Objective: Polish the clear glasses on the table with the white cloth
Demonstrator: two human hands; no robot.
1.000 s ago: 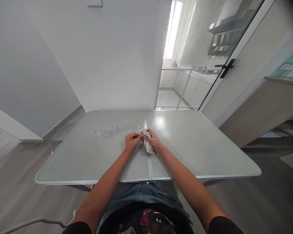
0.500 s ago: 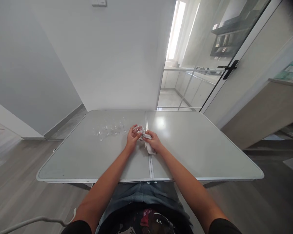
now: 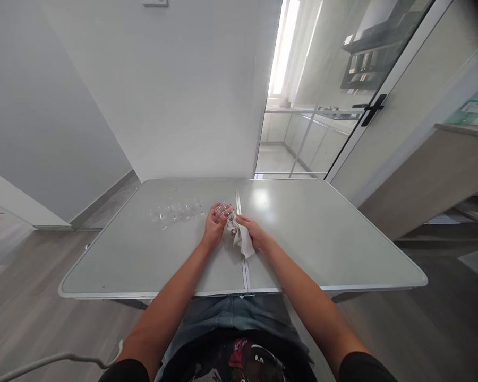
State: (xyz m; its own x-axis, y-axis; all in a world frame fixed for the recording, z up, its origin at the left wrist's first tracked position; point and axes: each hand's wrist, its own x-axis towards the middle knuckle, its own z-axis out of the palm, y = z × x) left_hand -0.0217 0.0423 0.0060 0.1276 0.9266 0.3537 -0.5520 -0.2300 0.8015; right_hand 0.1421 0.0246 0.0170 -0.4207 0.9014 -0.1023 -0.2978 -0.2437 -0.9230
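Note:
Near the table's centre seam, my left hand (image 3: 214,225) is closed around a clear drinking glass (image 3: 223,209), which tilts away from me. Thumb and fingers of my right hand (image 3: 252,229) pinch a white cloth (image 3: 242,241) against the near end of the glass. Loose folds of the cloth hang below the right hand toward the table. Part of the glass is hidden behind fingers and cloth. To the left, several clear glasses (image 3: 174,212) stand grouped on the table; their outlines are faint.
The pale folding table (image 3: 326,239) has a metal rim and a centre seam. Behind it rises a white wall (image 3: 191,106). A glass door with a black handle (image 3: 373,110) stands at the back right. A grey cable (image 3: 59,358) lies at lower left.
My right hand has shifted the cloth slightly along the glass, and more of the cloth hangs down. The left hand still holds the glass, moved slightly left. The camera view has shifted a little.

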